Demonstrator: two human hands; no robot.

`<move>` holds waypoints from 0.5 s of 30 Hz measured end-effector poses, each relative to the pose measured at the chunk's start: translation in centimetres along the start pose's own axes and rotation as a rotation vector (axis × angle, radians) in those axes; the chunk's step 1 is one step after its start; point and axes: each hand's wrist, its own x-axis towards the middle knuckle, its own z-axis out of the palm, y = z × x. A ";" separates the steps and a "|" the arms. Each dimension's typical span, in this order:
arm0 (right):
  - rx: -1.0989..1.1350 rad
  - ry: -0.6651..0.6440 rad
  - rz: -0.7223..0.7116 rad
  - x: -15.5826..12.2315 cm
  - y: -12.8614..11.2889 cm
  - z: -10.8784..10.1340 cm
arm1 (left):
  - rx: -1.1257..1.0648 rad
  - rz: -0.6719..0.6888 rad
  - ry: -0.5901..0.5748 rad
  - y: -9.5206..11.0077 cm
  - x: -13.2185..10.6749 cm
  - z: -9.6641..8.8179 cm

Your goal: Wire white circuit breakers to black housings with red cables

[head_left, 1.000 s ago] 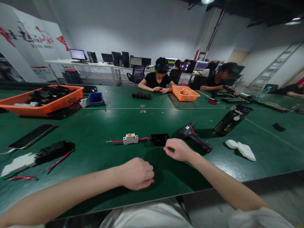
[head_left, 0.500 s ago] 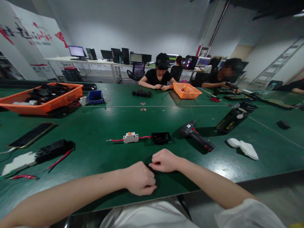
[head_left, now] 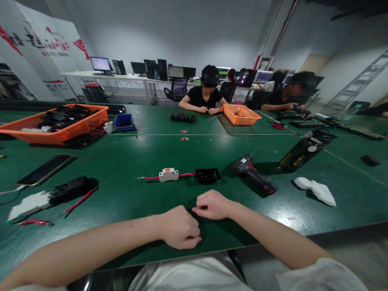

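Note:
My left hand (head_left: pixel 182 227) rests on the green table (head_left: pixel 127 153) near its front edge, fingers curled into a loose fist. Just beyond and to the right lies my right hand (head_left: pixel 212 205), also closed, with nothing showing in it. The two hands are close together but apart. Ahead of them a white circuit breaker (head_left: pixel 168 174) with an orange lever has red wires (head_left: pixel 150 178) on both sides. The right-hand wire runs to a black plastic housing (head_left: pixel 207 176). A cordless screwdriver (head_left: pixel 254 173) lies on its side to the right, its bit pointing away.
At left are a phone (head_left: pixel 45 169), a black-and-white block (head_left: pixel 66 190) with red wires, an orange basket (head_left: pixel 65 131) of black parts and a blue bin (head_left: pixel 124 122). A black bottle (head_left: pixel 303 151) and white crumpled item (head_left: pixel 317 190) lie right. Co-workers sit opposite by another orange basket (head_left: pixel 242 117).
The view has shifted slightly, so the table items appear a little further right. Both hands stay closed in the same place on the table.

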 end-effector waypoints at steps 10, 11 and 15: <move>0.000 0.002 -0.004 -0.1 0.0 -0.1 | 0.013 0.003 -0.008 0.0 0.0 0.0; 0.002 0.000 -0.003 -0.1 0.0 -0.1 | 0.014 0.002 -0.010 -0.1 -0.1 0.1; 0.004 0.000 -0.004 -0.1 0.0 -0.1 | 0.013 0.002 -0.013 -0.1 -0.1 0.1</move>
